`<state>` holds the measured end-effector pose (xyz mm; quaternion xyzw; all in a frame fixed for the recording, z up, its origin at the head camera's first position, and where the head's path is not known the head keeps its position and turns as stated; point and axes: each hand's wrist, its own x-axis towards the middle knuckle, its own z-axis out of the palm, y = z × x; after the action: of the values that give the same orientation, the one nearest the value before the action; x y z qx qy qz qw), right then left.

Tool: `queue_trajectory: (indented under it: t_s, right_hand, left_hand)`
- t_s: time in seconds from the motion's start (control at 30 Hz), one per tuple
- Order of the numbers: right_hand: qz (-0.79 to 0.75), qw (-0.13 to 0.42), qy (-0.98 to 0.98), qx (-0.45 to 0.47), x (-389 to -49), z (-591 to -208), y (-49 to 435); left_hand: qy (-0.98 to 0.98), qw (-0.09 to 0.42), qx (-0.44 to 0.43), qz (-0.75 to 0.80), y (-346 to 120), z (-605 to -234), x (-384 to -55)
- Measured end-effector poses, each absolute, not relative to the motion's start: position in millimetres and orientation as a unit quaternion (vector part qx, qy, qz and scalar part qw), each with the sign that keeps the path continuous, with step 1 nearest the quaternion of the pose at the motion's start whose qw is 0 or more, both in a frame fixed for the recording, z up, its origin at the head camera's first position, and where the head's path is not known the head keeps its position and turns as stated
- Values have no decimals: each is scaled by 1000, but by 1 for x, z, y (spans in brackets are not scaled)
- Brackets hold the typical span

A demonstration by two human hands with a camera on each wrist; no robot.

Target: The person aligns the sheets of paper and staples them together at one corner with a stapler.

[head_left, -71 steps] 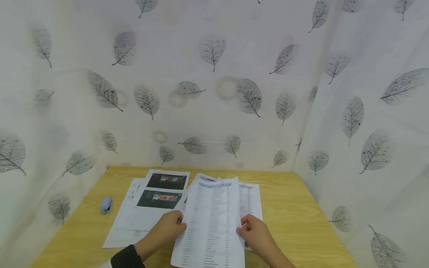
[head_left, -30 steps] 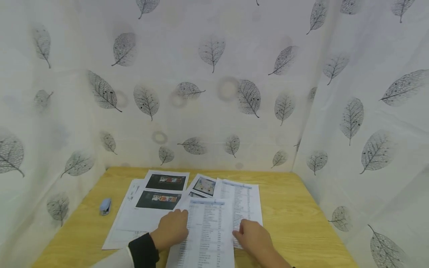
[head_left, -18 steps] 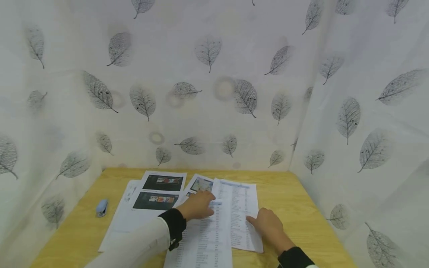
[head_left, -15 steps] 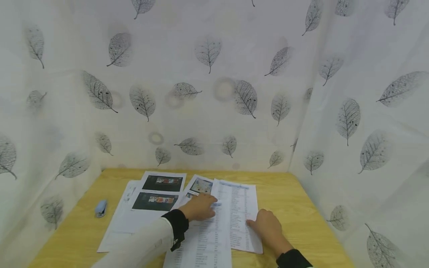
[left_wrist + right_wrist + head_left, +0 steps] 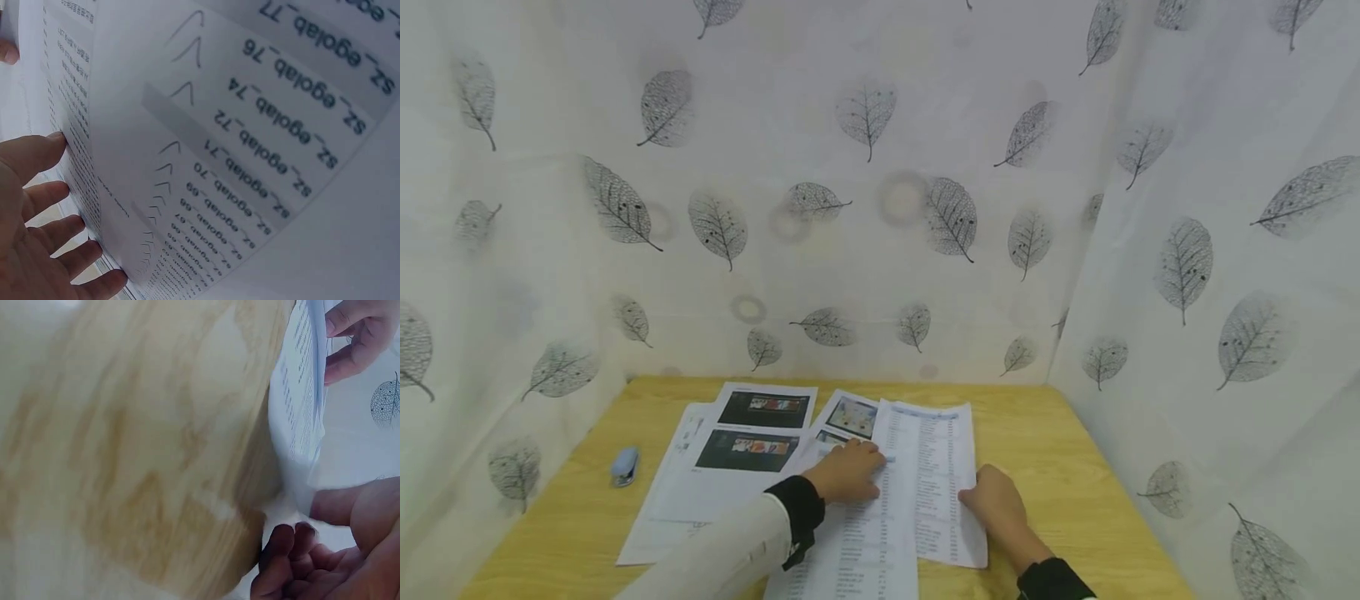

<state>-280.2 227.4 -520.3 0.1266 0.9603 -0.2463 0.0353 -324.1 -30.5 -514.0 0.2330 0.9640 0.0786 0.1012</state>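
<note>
In the head view, a printed list sheet lies at the front centre. My left hand rests across its upper part with straight, spread fingers. Ticks mark the list in the left wrist view, where the fingertips touch the paper. A second list sheet lies partly beneath it on the right. My right hand pinches that sheet's right edge between thumb and fingers. The right wrist view shows the paper curving up off the table at the thumb, with the other fingers curled below.
A sheet with two dark pictures overlaps another sheet on the left. Between the piles, a picture sheet pokes out. A small blue stapler stands at the left of the wooden table. Leaf-patterned curtains enclose it.
The front list sheet, earlier lifted by both hands, has come down lower and flat. My left hand moved onto its upper part; my right let go and took the right sheet's edge.
</note>
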Motion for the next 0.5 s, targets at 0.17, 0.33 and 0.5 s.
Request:
queue_trajectory:
  t_s: [0.17, 0.33, 0.5]
  right_hand:
    - [-295, 9, 948, 120, -277, -516, 236]
    - [-341, -21, 931, 125, -272, -506, 254]
    - [-393, -62, 904, 154, -272, -487, 276]
  left_hand:
    - [963, 102, 237, 78, -30, -513, -322]
    - [963, 101, 238, 81, -31, -511, -321]
    - [963, 87, 241, 80, -32, -510, -321]
